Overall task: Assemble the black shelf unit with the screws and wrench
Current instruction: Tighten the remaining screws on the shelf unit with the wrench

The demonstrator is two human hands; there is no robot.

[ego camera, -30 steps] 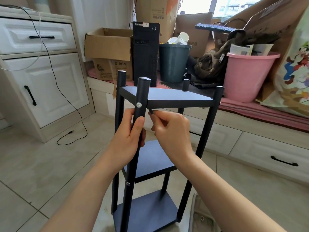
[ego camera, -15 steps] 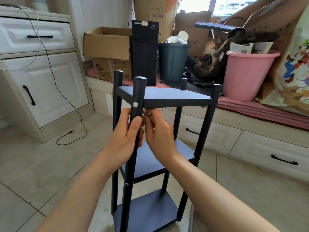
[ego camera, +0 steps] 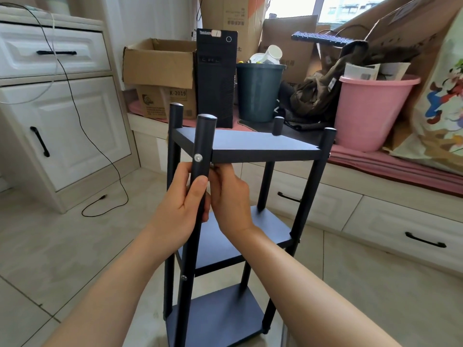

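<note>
Compared with a second ago, the right hand (ego camera: 229,196) has slid in against the near post (ego camera: 200,156), tucked under the top shelf (ego camera: 250,144) at 3 o'clock of the screw (ego camera: 198,157); whether it pinches the wrench cannot be told. Meanwhile the left hand (ego camera: 183,209) wraps the post, likely steadying the black shelf unit (ego camera: 308,196), which stands on the floor (ego camera: 62,246).

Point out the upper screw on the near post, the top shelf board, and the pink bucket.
upper screw (ego camera: 198,157), head view, on its silver head.
top shelf board (ego camera: 250,142), head view, on its bare top face.
pink bucket (ego camera: 370,113), head view, on its outer wall.
</note>
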